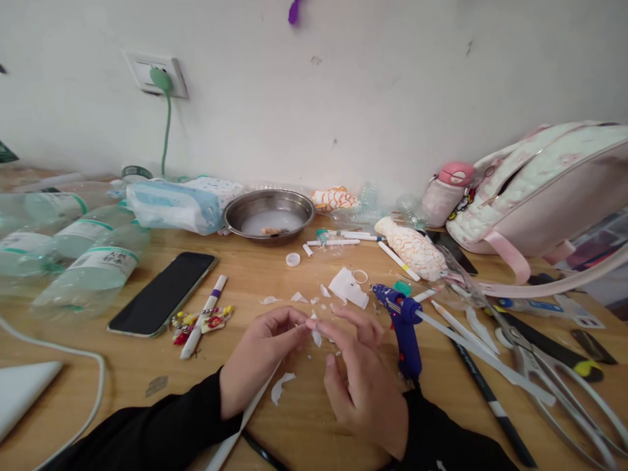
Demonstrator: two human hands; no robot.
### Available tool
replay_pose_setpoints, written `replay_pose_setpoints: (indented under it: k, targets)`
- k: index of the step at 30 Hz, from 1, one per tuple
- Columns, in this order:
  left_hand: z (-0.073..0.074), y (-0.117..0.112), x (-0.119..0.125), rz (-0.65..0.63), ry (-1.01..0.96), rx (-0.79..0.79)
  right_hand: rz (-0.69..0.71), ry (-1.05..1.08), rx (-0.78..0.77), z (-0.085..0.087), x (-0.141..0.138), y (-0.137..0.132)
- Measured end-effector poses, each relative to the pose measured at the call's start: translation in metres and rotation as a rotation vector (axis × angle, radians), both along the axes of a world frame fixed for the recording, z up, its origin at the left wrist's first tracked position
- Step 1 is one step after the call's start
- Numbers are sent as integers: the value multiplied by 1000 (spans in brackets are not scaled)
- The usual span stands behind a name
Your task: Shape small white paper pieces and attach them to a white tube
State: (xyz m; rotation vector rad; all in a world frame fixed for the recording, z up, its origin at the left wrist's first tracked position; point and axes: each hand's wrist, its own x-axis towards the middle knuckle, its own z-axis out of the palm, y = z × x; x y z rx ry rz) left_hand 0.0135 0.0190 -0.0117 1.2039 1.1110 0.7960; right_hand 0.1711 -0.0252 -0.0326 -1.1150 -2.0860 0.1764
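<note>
Both my hands meet low in the middle of the wooden table point(304, 418). My left hand point(260, 356) pinches a small white scrap point(315, 335) between thumb and fingertips. My right hand point(360, 383) touches the same scrap from the right, its fingers curled and pinching. A long white strip point(245, 418) runs under my left wrist. More white scraps point(343, 288) lie just beyond the hands. A blue glue gun point(403, 320) stands beside my right hand, a white glue stick in its back.
A black phone point(164, 291), a purple-capped marker point(203, 317) and plastic bottles point(83, 261) lie left. A steel bowl point(269, 212) sits by the wall. Scissors point(540, 366), pens and a pink-white bag point(544, 190) crowd the right. A white cable point(93, 386) curves at the lower left.
</note>
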Motion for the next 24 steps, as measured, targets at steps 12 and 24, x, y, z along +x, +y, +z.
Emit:
replay_pose_setpoints:
  k: [12, 24]
  targets:
    - [-2, -3, -1, 12, -75, -43, -41, 37, -10, 2, 0, -2]
    - [-3, -2, 1, 40, -155, -49, 70, 158, -52, 3, -1, -5]
